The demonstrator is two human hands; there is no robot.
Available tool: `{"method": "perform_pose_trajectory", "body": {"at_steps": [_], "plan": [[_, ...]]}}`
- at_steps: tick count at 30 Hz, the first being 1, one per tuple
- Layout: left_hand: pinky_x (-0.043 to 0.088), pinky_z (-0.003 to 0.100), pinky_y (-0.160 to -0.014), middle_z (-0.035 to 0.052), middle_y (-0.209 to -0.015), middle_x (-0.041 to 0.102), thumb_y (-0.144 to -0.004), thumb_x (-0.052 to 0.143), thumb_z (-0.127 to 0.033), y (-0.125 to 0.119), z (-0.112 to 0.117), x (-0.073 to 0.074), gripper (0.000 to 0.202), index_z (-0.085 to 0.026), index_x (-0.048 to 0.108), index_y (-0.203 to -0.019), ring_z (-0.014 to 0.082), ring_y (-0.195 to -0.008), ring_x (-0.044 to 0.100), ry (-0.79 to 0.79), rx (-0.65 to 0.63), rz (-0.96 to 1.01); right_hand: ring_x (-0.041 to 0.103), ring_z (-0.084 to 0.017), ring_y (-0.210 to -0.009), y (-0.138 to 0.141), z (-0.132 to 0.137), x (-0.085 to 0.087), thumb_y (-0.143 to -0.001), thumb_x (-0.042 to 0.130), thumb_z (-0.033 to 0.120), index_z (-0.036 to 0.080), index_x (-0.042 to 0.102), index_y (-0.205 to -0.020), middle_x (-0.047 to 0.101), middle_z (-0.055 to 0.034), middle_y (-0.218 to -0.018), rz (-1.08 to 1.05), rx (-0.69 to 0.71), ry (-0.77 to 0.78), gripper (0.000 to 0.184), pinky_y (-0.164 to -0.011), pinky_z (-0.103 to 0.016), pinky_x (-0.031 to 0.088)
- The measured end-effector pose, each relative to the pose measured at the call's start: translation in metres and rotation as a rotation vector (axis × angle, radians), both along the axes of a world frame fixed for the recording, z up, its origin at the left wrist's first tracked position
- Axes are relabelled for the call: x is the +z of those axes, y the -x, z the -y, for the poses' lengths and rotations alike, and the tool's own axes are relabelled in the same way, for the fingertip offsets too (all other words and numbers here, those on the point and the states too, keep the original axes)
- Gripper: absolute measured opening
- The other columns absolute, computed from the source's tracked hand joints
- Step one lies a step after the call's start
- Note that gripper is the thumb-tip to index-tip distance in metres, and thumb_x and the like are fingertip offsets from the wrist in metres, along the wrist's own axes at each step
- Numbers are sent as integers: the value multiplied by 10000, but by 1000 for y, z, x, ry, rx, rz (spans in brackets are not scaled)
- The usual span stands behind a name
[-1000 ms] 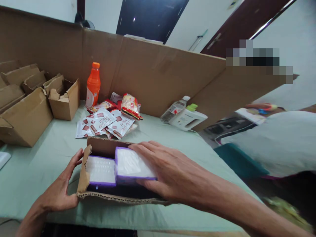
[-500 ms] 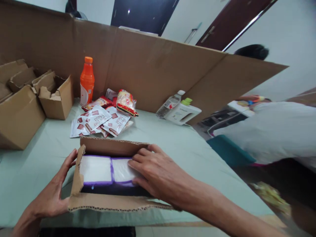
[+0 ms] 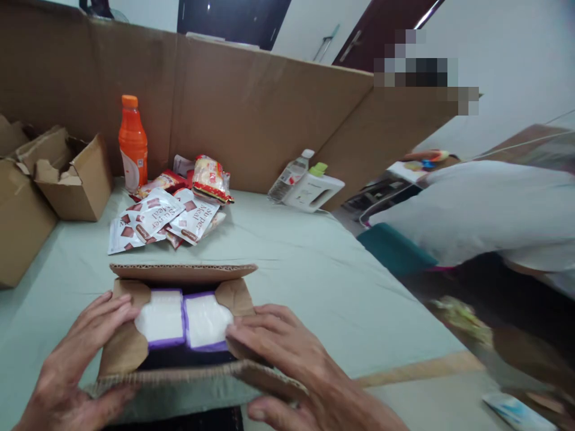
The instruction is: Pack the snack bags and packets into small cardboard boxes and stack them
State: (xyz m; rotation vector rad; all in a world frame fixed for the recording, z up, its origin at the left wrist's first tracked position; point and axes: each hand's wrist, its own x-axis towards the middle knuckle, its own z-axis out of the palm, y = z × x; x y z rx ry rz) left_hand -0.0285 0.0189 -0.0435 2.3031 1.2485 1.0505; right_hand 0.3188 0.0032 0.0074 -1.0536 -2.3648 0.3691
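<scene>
Low at the front of the table is an open cardboard box point(image 3: 184, 273), its far flap standing up and both end flaps folded inward. Inside, two white packs with purple edges, a left one point(image 3: 165, 318) and a right one point(image 3: 207, 322), lie side by side. My left hand point(image 3: 74, 362) grips the box's left end, fingers on the end flap and thumb low by the front flap. On the right end, my right hand point(image 3: 294, 359) presses its fingers against that flap, with the thumb lower at the front. Dark space shows in front of the packs.
Behind the box lie silver-white sachets point(image 3: 155, 215) and snack packets point(image 3: 211, 179), beside an orange bottle point(image 3: 133, 146). Open cartons point(image 3: 76, 185) stand left. A clear bottle point(image 3: 291, 176) and white jug point(image 3: 312, 190) lean on the cardboard screen point(image 3: 251, 114). A person point(image 3: 471, 209) is at right.
The end flaps are now folded in over the packs. My right hand has moved off the packs to the right flap, and my left hand has come over the left flap. The view has shifted.
</scene>
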Motion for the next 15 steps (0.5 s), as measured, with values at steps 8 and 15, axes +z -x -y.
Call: {"method": "perform_pose_trajectory", "body": {"at_steps": [8, 15], "plan": [[395, 490, -1218, 4, -1430, 558, -963, 627, -251, -25, -1, 2, 705, -413, 313, -1573, 256, -1340, 540, -21, 211, 145, 463, -352, -1431, -6, -29, 9, -1009, 517, 515, 289, 340, -1590, 471, -144, -1570, -193, -235, -162, 647, -1108, -565, 458], [322, 467, -1241, -42, -1620, 365, -997, 463, -176, -28, -5, 7, 590, -416, 386, -1530, 277, -1511, 318, -15, 107, 23, 438, -321, -1459, -1, -32, -20, -1004, 504, 567, 163, 341, -1582, 531, -169, -1536, 206, 119, -153, 723, -1137, -558, 425]]}}
